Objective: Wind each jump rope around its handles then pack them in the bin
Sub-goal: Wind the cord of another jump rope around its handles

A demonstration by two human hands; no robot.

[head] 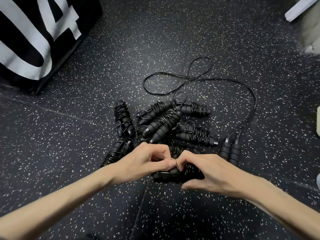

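The wound jump rope [178,173] was held just above the speckled floor [69,135], near its lower middle, with black cord coiled around its paired handles. The right hand [206,168] was wrapped around the bundle from the right, thumb underneath and fingers curled over the coils. The left hand [147,161] met it from the left, fingers bent and pinching the cord at the bundle's upper end; the fingertips of both hands touched.

Directly beyond the hands lay a pile of wound ropes [164,123], black bundles partly overlapping one another. One separate bundle [123,118] lay just left of the pile. Just right of the pile, an unwound rope [230,151] rested with its two handles side by side, its cord [190,77] looping away across the floor toward the top. A black bin [34,37] with large white lettering stood at the upper left corner of the floor.
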